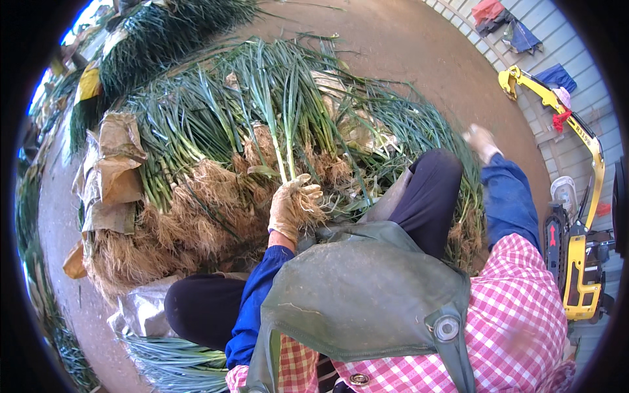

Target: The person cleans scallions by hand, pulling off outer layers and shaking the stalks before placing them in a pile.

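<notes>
Held green onions could catch in the pile: your left hand (288, 211) has few stalks, and many leaves lie close behind.
If you pull sideways, I think the long leaves of the held green onions (290, 154) may tangle with the pile (203, 111) and bend or tear; the hairy roots (213, 193) around could also hook together. The gloved left fingers are curled and closed about the lower stems, just at the root end, in front of the pile. Your right hand (482, 143) is stretched out beyond the leaves and blurred; I cannot tell how its fingers stand, or whether they touch anything.
</notes>
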A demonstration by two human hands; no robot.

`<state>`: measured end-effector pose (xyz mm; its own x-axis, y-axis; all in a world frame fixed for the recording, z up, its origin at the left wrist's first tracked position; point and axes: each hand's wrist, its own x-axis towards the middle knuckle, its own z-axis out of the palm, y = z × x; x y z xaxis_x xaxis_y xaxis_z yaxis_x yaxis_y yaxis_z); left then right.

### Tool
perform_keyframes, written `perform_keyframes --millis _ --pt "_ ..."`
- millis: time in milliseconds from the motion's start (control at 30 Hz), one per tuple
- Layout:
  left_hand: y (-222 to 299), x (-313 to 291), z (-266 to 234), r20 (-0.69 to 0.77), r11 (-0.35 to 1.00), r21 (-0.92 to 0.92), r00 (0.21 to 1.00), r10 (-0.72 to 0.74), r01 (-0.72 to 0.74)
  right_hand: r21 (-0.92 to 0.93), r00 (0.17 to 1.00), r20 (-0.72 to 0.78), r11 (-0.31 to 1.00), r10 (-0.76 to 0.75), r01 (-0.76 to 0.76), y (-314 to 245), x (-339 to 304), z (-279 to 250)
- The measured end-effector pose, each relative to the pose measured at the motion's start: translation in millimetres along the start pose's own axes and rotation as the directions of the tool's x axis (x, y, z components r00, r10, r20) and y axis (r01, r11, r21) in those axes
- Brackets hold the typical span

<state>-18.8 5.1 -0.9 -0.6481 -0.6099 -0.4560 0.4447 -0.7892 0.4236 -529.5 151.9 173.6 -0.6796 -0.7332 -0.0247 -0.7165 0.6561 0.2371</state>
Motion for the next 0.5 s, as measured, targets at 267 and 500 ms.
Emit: perform_keyframes --millis 267,500 --pt "1.4 -8.9 4.4 0.040 0.991 -0.132 0.999 -0.012 0.017 0.918 0.657 0.372 0.156 -0.656 -0.364 -363.9 -28.9 37.8" --pt "-3.1 -7.5 -20.3 0.036 0.987 -0.159 0.999 -0.013 0.018 0.775 0.950 0.040 0.610 -0.308 0.165 -462.4 -69.3 91.2"
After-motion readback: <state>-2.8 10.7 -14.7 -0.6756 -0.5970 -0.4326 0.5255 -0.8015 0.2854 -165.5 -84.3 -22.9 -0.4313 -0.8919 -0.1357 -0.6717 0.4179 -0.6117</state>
